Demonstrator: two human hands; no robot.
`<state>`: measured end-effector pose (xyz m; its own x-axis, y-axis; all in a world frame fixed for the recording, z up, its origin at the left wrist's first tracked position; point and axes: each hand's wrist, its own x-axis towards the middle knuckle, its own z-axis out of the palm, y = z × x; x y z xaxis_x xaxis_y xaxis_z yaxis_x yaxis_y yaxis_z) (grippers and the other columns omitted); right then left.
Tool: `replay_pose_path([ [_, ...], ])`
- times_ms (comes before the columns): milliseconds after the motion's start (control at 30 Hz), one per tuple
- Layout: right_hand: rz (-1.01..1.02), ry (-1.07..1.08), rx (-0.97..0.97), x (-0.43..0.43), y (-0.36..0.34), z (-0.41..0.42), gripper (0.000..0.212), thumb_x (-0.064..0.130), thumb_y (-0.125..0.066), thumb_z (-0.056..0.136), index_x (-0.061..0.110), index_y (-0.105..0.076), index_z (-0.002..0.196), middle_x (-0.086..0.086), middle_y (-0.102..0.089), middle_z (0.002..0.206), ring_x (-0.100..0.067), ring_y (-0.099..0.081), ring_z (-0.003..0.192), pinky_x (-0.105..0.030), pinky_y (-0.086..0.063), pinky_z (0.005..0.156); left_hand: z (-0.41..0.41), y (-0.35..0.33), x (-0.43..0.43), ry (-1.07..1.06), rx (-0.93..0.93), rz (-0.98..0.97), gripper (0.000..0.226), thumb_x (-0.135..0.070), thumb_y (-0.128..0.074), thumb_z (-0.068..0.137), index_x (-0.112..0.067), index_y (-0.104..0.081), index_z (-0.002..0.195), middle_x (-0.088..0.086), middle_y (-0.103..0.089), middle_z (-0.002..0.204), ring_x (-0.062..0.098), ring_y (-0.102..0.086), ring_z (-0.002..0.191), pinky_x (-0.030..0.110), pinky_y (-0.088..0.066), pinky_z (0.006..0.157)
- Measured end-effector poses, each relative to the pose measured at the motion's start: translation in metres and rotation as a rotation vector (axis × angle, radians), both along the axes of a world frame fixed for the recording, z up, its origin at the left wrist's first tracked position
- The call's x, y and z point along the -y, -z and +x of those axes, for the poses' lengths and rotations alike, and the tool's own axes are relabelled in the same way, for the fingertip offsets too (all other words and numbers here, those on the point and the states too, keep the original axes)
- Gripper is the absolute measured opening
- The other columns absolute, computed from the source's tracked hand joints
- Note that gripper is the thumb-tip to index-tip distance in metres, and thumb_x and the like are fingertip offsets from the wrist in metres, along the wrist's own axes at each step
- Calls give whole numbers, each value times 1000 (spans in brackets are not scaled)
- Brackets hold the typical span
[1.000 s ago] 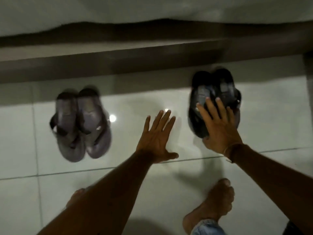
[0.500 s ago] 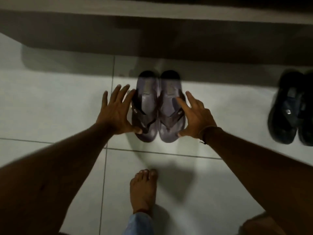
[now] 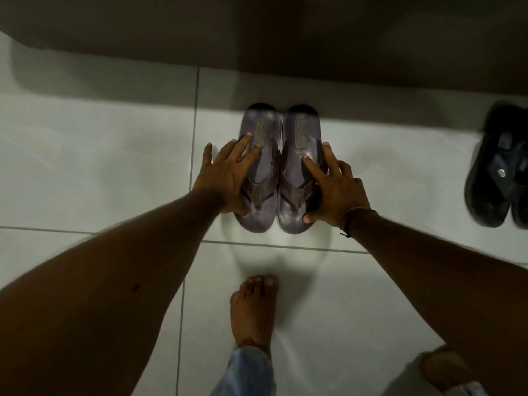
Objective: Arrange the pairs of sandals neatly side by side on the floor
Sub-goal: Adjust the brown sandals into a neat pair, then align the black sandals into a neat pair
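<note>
Both arms reached down over the white tile floor. The left hand lay spread on the left brown sandal, thumb hooked round its heel edge; the right hand cupped the right brown sandal likewise (neither lifted). The two sandals sat touching, side by side. A black pair lay well apart to the right. One bare foot stood below.

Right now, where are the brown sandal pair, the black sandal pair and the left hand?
brown sandal pair (image 3: pixel 300 130), head view, right sandal's heel label.
black sandal pair (image 3: pixel 491 178), head view, crossed strap.
left hand (image 3: pixel 225 175), head view, back of hand.
</note>
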<state>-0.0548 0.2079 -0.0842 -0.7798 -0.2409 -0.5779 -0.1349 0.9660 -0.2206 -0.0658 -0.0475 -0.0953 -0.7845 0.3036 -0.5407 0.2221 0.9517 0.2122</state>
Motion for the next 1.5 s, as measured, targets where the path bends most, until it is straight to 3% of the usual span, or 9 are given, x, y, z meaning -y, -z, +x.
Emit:
replay_pose_path([
  [567, -33, -15, -2, 1, 6, 27, 139, 55, -93, 54, 41, -5, 160, -5, 17, 172, -42, -13, 153, -64, -43, 108, 25, -1, 3, 2, 23, 15, 152, -64, -94, 55, -25, 1, 167, 9, 7, 176, 34, -1, 161, 69, -5, 126],
  [767, -126, 49, -14, -9, -11, 29, 157, 64, -94, 47, 35, 9, 162, -9, 23, 170, -46, -6, 156, -64, -40, 113, 30, -12, 2, 39, -5, -68, 158, -84, -83, 50, -33, 14, 164, 9, 23, 173, 40, 23, 158, 77, 7, 120],
  [867, -88, 97, 5, -42, -33, 40, 161, 70, -92, 44, 35, 12, 162, -8, 23, 170, -46, -4, 157, -64, -33, 116, 34, -33, -16, 84, 1, -24, 156, -86, -79, 53, -34, 20, 163, 10, 24, 173, 41, 22, 158, 79, 8, 119],
  [967, -21, 188, 45, -99, -54, 54, 162, 66, -94, 44, 39, 16, 160, -1, 21, 171, -41, -4, 157, -62, -30, 118, 35, -54, -64, 141, -18, 26, 148, -81, -80, 59, -28, 9, 166, 12, 12, 176, 42, 12, 160, 77, 7, 120],
  [1133, 151, 284, 56, -243, -76, 62, 150, 58, -94, 53, 38, 6, 163, -1, 12, 173, -39, -7, 157, -61, -31, 119, 15, -60, -198, 212, 33, 64, 148, -82, -78, 61, -28, 13, 165, 4, 21, 175, 33, 19, 160, 73, 7, 123],
  [1267, 295, 289, 22, -365, -78, 51, 138, 49, -94, 60, 35, -5, 164, -5, 0, 173, -39, -12, 155, -60, -35, 115, -3, -46, -318, 242, 25, 117, 145, -84, -76, 64, -25, 7, 166, 5, 16, 176, 31, 17, 161, 69, 2, 125],
  [1500, 252, 274, -43, -485, -58, 0, 127, 37, -92, 64, 33, -12, 163, -6, -8, 173, -40, -13, 155, -64, -36, 110, -37, -19, -473, 249, -40, 167, 148, -85, -78, 58, -21, -1, 167, 7, 7, 177, 32, 10, 162, 70, -1, 125],
])
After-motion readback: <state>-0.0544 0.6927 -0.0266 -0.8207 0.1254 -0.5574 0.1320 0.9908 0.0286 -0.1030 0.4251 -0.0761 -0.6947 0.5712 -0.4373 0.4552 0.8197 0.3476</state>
